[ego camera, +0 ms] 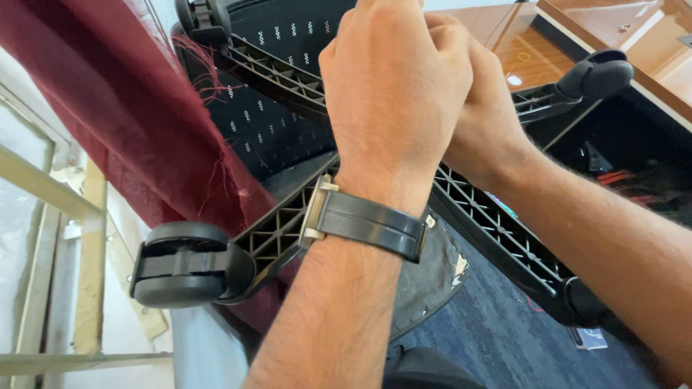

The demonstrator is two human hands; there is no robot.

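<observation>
An office chair lies tipped over, with its black star base [277,234] facing me. My left hand [396,94], with a dark wristwatch [367,223] on that wrist, is clenched in a fist where the ribbed legs meet. My right hand [479,115] is clenched just behind it and touches it. What the fingers wrap around is hidden by the hands themselves. Casters sit at the leg ends: one at the lower left [180,263], one at the upper right [598,75], one at the lower right [584,302].
Black mesh [267,122] of the chair shows behind the legs. A maroon curtain [122,108] hangs at the left beside a window frame [43,187]. A wooden desk [613,29] stands at the upper right. Blue carpet [497,338] lies below.
</observation>
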